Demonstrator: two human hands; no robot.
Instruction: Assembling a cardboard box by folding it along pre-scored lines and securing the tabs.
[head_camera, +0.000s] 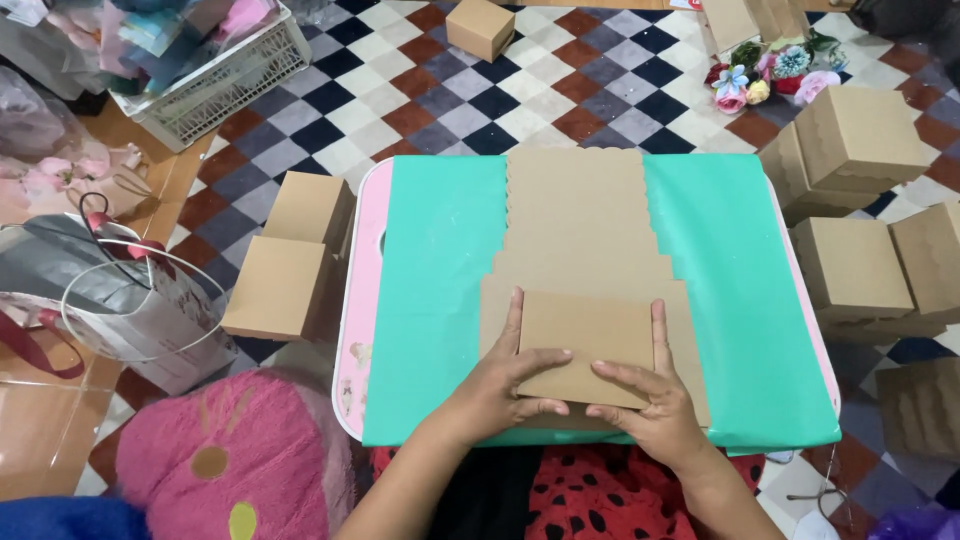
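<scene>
Cardboard box blank (585, 235), flat brown with scalloped edges, has its near flap pressed under both hands' spread fingers (515, 318).

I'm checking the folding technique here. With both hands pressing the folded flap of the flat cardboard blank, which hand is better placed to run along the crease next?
Probably the right hand: its fingers lie across the folded flap on the cardboard blank, near the flap's front edge. The left hand sits similarly, so the margin is small.

Cardboard sheet (580, 225) on table (440, 300)
</scene>
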